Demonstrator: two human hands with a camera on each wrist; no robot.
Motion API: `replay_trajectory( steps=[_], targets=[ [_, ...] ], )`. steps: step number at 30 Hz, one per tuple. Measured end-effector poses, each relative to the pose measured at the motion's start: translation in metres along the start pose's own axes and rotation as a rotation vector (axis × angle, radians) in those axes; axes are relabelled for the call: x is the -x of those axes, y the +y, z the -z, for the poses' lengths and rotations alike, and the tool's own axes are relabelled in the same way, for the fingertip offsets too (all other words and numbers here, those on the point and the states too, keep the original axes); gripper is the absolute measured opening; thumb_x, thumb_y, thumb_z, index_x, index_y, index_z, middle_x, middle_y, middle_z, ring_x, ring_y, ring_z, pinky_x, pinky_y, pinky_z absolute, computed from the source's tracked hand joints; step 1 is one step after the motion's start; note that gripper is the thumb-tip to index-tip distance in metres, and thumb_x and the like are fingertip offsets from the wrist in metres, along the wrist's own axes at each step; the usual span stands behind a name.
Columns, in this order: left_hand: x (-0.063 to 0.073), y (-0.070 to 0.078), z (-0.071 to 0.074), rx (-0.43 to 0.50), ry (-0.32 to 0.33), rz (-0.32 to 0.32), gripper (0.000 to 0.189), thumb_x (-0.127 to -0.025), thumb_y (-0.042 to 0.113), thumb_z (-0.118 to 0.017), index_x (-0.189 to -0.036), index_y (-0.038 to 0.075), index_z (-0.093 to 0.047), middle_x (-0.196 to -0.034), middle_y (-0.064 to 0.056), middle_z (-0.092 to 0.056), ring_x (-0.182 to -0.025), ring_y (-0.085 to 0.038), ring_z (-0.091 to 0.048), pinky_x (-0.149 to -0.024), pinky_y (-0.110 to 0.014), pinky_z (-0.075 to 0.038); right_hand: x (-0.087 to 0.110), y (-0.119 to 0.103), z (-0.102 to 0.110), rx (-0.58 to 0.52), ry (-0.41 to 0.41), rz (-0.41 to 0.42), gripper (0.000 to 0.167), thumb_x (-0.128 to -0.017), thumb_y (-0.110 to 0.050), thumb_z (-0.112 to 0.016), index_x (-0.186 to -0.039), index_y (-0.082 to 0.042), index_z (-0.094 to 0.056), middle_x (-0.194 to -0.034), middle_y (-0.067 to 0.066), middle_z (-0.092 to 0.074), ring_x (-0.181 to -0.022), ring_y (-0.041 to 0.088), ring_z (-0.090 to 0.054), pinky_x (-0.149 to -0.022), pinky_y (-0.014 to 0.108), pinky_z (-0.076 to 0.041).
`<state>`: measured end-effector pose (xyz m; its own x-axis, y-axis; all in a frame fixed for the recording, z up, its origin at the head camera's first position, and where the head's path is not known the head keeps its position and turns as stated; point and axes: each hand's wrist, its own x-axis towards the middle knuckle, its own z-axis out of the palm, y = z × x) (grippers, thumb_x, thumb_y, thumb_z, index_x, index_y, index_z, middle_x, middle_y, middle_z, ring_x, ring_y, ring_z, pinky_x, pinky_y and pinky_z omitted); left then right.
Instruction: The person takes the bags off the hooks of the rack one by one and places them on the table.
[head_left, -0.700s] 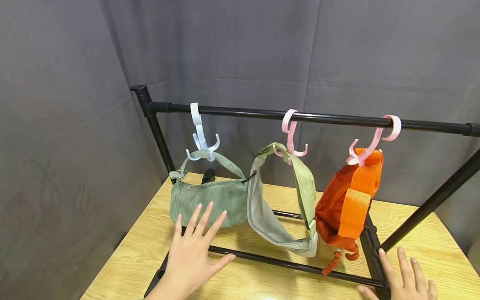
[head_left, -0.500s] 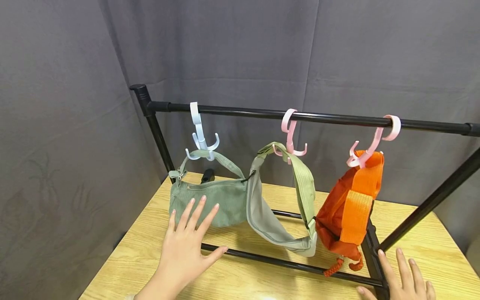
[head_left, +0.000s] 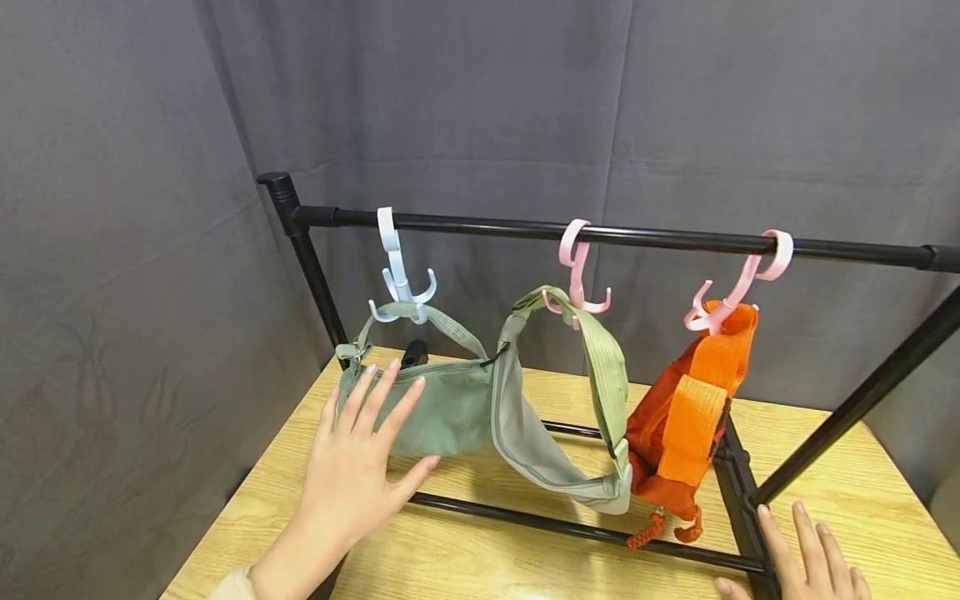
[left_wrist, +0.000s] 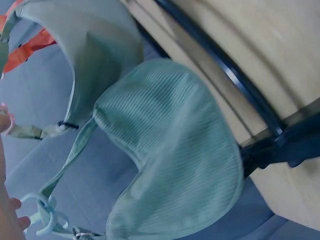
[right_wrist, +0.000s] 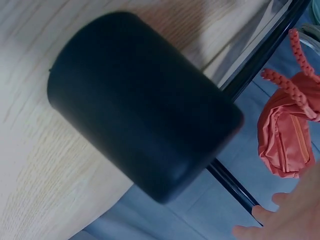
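Hanging by its strap from a pale blue hook (head_left: pixel 400 279) on the black rail (head_left: pixel 675 239), the green bag (head_left: pixel 450 412) lay, in the head view, just beyond the left hand (head_left: pixel 352 467) and slightly to that hand's right, its long axis running side to side, roughly along the rail. The left hand was much the nearer, its straight fingers spread wide and overlapping the bag's left part; whether they touched it could not be told. The right hand (head_left: pixel 813 562) was well apart from it at the lower right, fingers extended beside the rack's foot (head_left: pixel 738 500), holding nothing visible. The bag's zipped edge pointed up toward the hook, its broad side faced the person, its left end was near the upright (head_left: pixel 315 275) and its right end met the grey bag (head_left: pixel 536 442). In the left wrist view, turned by the camera, the ribbed panel ran lengthwise from top to bottom, the strap reaching lower left to the hook; only a sliver of the hand showed. In the right wrist view, a dark rounded form (right_wrist: pixel 140 105) dominated, with the right fingers at lower right near the orange bag (right_wrist: pixel 287 137).
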<state>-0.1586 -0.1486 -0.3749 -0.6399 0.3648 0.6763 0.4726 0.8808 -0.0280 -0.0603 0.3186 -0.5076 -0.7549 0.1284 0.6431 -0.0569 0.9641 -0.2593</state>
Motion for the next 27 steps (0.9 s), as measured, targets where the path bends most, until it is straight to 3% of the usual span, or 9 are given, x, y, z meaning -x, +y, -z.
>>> replay_trajectory(
  steps=[2, 8, 13, 17, 27],
  targets=[
    [-0.005, -0.003, 0.004, 0.013, 0.004, -0.001, 0.076, -0.095, 0.071, -0.024, -0.153, 0.024, -0.037, -0.163, -0.004, -0.022, -0.147, -0.029, -0.024, -0.111, -0.062, -0.024, 0.0, 0.0, 0.0, 0.0, 0.001, 0.005, 0.107, -0.063, -0.064, -0.08, -0.154, -0.028, -0.038, -0.157, 0.016, -0.033, -0.13, 0.052, -0.037, -0.093, 0.076, -0.026],
    [-0.018, -0.011, 0.012, 0.052, 0.055, -0.037, 0.072, -0.097, 0.065, -0.03, -0.152, 0.02, -0.04, -0.162, -0.006, -0.024, -0.146, -0.031, -0.026, -0.112, -0.06, -0.023, -0.001, -0.002, -0.001, -0.032, 0.04, 0.023, 0.101, -0.07, -0.081, -0.063, -0.15, -0.024, -0.045, -0.155, 0.016, -0.037, -0.127, 0.053, -0.04, -0.087, 0.074, -0.029],
    [-0.031, -0.017, 0.016, 0.068, 0.102, -0.053, 0.069, -0.098, 0.062, -0.033, -0.151, 0.02, -0.041, -0.16, -0.006, -0.029, -0.145, -0.031, -0.029, -0.112, -0.06, -0.024, -0.002, -0.004, 0.0, -0.025, 0.046, 0.014, 0.102, -0.07, -0.083, -0.062, -0.149, -0.02, -0.047, -0.154, 0.017, -0.039, -0.121, 0.054, -0.043, -0.085, 0.072, -0.031],
    [-0.042, -0.021, 0.019, 0.075, 0.14, -0.061, 0.066, -0.099, 0.062, -0.031, -0.15, 0.022, -0.043, -0.159, -0.005, -0.033, -0.145, -0.028, -0.029, -0.112, -0.059, -0.026, -0.004, -0.005, 0.0, -0.014, 0.074, 0.032, 0.103, -0.072, -0.088, -0.052, -0.146, -0.017, -0.05, -0.148, 0.022, -0.044, -0.113, 0.056, -0.047, -0.082, 0.072, -0.036],
    [-0.071, -0.032, 0.032, 0.095, 0.214, -0.134, 0.057, -0.1, 0.051, -0.042, -0.148, 0.019, -0.047, -0.158, -0.004, -0.035, -0.144, -0.029, -0.031, -0.113, -0.061, -0.024, -0.007, -0.01, 0.005, -0.016, 0.114, 0.098, 0.1, -0.079, -0.089, -0.037, -0.142, -0.012, -0.056, -0.14, 0.027, -0.05, -0.1, 0.057, -0.053, -0.071, 0.07, -0.042]
  ],
)
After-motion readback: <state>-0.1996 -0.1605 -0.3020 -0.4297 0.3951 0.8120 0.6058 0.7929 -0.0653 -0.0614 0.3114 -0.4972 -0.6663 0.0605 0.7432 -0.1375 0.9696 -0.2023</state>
